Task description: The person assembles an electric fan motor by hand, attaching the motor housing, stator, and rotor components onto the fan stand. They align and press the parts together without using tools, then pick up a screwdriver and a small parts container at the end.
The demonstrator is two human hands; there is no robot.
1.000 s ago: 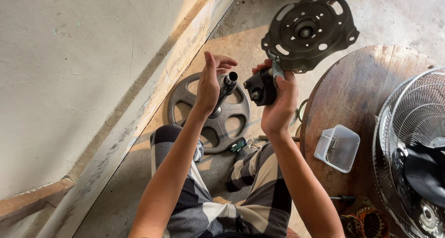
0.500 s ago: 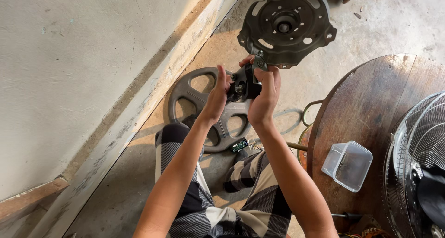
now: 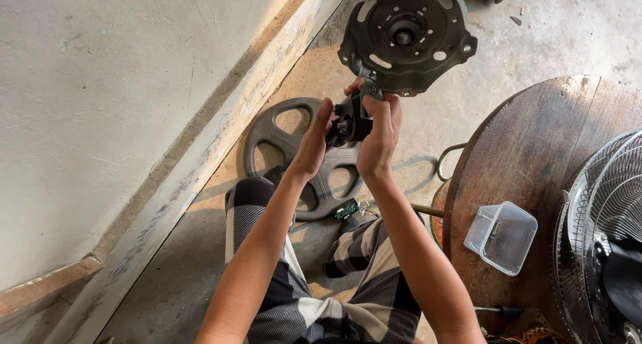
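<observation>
Concrete wall (image 3: pixel 100 103) and floor fill the left of the view; a round wooden table (image 3: pixel 535 156) stands at right, bearing a wire fan guard (image 3: pixel 612 230) at its far edge and a clear plastic container (image 3: pixel 501 237). A round dark spoked base plate (image 3: pixel 294 150) lies flat on the floor against the wall's foot, partly behind the forearms.

Held up in front of the camera, above the knees, is the fan motor assembly: a round dark metal motor housing (image 3: pixel 408 33) with 1 central shaft hole and several slots, joined at its lower edge to a black neck piece (image 3: pixel 348 120). The right hand (image 3: pixel 378 133) is closed around the neck piece just under the housing. The left hand (image 3: pixel 314 140) presses against the neck piece from the other side, fingers partly curled; whether it fully grips cannot be told.

Step in hand, by judgement: working the joint between neck piece and housing. The next move would call for a steady hold by 1 hand while the other turns or pulls the small part.
</observation>
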